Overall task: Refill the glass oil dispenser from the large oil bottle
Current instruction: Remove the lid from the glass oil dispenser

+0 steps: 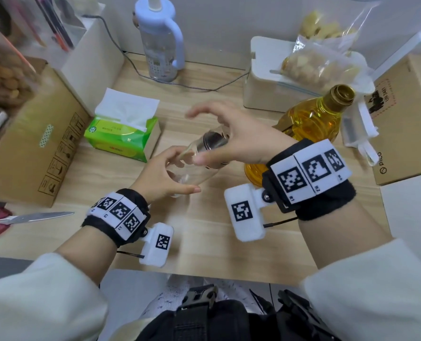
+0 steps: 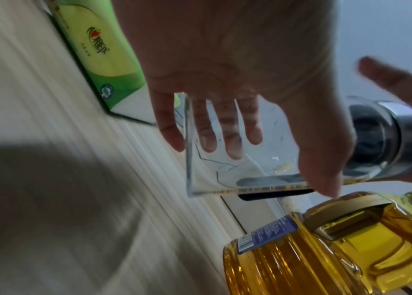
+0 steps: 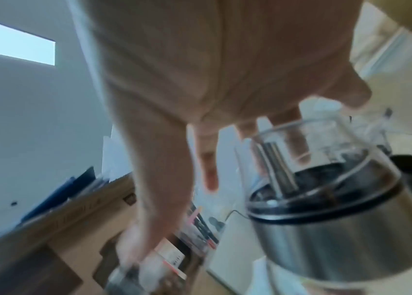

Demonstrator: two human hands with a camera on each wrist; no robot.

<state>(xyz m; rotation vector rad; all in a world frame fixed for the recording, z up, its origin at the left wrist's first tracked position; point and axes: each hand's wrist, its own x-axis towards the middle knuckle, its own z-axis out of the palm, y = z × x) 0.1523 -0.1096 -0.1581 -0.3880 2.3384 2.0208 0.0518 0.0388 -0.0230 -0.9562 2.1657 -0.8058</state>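
**Head view: getting the dispenser open before the pour**

Head view shows a wooden tabletop (image 1: pixel 211 232) crowded round its edges. Biggest are the cardboard boxes (image 1: pixel 32 148), left and right, then a white box (image 1: pixel 261 80) at the back with a clear bag of food (image 1: pixel 320 65) on it. A pale blue water bottle (image 1: pixel 161 43) stands by the wall. A green tissue pack (image 1: pixel 123 134) lies left of the hands, and scissors (image 1: pixel 29 219) lie near the left edge.

The oil bottle (image 1: pixel 312 121) stands just behind the right wrist, full of yellow oil, with its gold cap on.

The dispenser (image 1: pixel 199 156) is held tilted above the middle of the tabletop. It looks nearly empty; only a thin line of oil shows in the left wrist view. The left hand (image 1: pixel 162 175) has its grip curled round the glass body. The right hand (image 1: pixel 239 139) is at the metal top (image 3: pixel 326 239), thumb on its side, fingers spread loosely above it. That grip looks open, not yet closed on the top.

I think the step is taking the top off the dispenser. Next, the right hand needs to close on the metal top and twist or pull it, while the left holds the glass firm. Then the dispenser must stand upright, and the oil bottle needs its cap off too.
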